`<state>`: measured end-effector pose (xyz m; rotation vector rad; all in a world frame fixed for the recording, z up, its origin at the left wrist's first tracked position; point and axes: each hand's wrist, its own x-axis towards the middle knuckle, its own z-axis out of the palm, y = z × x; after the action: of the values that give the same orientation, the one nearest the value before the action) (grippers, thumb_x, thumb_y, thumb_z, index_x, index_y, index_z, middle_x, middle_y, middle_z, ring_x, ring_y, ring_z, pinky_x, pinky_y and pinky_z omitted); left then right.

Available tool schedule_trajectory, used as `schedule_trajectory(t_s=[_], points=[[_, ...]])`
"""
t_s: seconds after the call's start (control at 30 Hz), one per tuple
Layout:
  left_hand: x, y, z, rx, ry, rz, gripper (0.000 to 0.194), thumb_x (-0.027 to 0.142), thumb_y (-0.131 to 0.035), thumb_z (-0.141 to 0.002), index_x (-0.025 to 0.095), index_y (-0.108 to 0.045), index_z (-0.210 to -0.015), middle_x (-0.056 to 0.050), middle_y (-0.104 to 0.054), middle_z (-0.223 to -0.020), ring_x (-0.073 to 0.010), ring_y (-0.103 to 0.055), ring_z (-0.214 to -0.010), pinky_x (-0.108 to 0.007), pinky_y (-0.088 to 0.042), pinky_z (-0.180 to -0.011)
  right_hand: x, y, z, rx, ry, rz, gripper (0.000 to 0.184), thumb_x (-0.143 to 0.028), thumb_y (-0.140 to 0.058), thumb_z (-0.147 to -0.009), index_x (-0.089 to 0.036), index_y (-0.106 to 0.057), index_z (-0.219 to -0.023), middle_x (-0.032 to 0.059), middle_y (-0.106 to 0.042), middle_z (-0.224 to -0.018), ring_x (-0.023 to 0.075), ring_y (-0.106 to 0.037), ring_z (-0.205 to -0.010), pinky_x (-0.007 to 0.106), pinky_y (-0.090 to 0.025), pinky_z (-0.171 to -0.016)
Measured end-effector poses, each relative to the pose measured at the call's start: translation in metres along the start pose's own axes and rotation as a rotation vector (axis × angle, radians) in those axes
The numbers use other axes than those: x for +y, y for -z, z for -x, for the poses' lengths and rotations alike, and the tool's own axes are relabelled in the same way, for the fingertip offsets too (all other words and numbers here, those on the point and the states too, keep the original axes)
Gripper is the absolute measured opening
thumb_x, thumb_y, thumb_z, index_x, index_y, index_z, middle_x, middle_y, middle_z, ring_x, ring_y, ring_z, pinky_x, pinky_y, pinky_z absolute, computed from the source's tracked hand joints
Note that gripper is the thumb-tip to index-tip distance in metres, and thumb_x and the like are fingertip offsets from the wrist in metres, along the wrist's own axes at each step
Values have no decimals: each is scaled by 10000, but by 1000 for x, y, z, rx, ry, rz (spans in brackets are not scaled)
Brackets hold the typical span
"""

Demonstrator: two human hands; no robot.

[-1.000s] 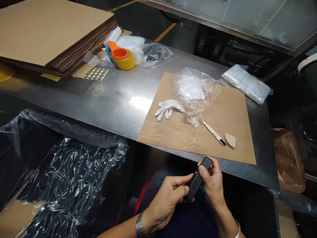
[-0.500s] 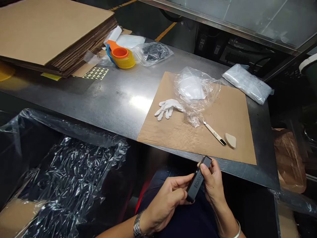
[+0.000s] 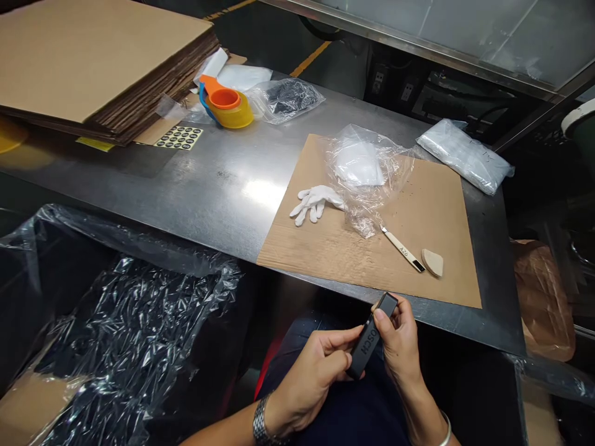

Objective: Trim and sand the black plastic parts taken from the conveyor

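Between my two hands, just in front of the table edge, is a black rectangular plastic part (image 3: 370, 342) with raised lettering along one side, partly covered by my fingers. My left hand (image 3: 320, 371) grips its lower end between thumb and fingers. At the upper end, my right hand (image 3: 400, 337) pinches it with the thumb pressed on the lettered side. The part is tilted, its upper end leaning away to the right. On the cardboard sheet (image 3: 320, 260) beyond lie a slim pale-handled knife (image 3: 402, 249) marked A26 and a beige wedge-shaped pad (image 3: 432, 263).
A white glove (image 3: 316, 203) and a clear plastic bag (image 3: 393, 161) lie on the cardboard. The metal table (image 3: 218, 186) carries an orange and yellow tape dispenser (image 3: 230, 108), a sticker sheet (image 3: 180, 137), stacked cardboard (image 3: 106, 56) and a wrapped bundle (image 3: 465, 155). A plastic-lined bin (image 3: 125, 334) stands at left.
Both hands stay on the black part in nearly the same place. The part has turned very slightly, and my right thumb has shifted a little.
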<state>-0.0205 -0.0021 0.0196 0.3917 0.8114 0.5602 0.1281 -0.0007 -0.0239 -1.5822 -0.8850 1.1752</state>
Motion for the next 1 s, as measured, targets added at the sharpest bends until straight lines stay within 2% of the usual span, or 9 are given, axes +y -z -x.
schedule_trajectory(t_s=[0.43,0.7,1.0], points=[[0,0,3,-30,-5,-1,471,96,-490,-717,210,-596,-1162,-66,-647,-996,-177,-517,-889,-388,-405,-850,2,2,-1,-6,-8,-28,323,-408,-631,-747,-210,-479,-952,-18,-549,-769,107,-514,-630,242,-457,-580],[-3,0,-2,41,-21,-22,357,174,-527,-760,185,-642,-1098,-79,-657,-915,-177,-514,-836,-383,-439,-795,-4,0,2,18,33,-4,356,-400,-636,-730,-217,-457,-978,-22,-532,-757,110,-515,-603,237,-461,-531],[-5,1,-3,40,-23,5,331,193,-553,-770,162,-651,-1085,-72,-645,-845,-176,-520,-800,-364,-450,-775,-7,0,5,22,52,40,373,-376,-634,-729,-229,-441,-1012,-25,-534,-779,99,-521,-584,236,-469,-538]])
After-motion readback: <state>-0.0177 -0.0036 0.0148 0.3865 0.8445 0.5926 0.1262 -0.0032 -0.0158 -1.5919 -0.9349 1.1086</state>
